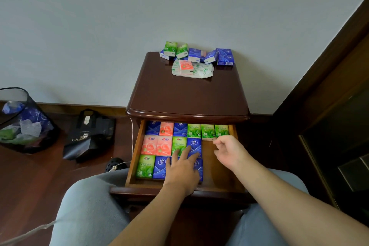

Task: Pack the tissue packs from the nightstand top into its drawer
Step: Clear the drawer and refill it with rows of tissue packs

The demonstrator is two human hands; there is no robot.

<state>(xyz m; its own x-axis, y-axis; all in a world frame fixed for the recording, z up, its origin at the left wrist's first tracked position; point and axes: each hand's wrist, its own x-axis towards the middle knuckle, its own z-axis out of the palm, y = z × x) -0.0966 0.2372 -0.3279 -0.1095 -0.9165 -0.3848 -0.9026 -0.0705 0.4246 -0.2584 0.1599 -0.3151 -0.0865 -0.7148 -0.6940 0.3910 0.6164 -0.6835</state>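
The dark wooden nightstand [187, 94] has its drawer [219, 173] pulled out, and rows of blue, pink and green tissue packs [157, 146] fill the drawer's left and back. My left hand [182, 170] lies flat with straight fingers on a blue pack [194, 147] in the front rows. My right hand [227, 151] hovers over the drawer's bare right part, fingers loosely curled, holding nothing. At the back of the nightstand top sit several loose green and blue packs [196, 55], and a pink pack [186, 67] lies on an opened white wrapper [203, 71].
A mesh waste bin [22, 120] with wrappers stands on the floor at far left. A black tote bag [89, 134] leans beside the nightstand, with a white cable [132, 136] running down. Dark wooden furniture [329, 106] closes in the right side. My knees flank the drawer.
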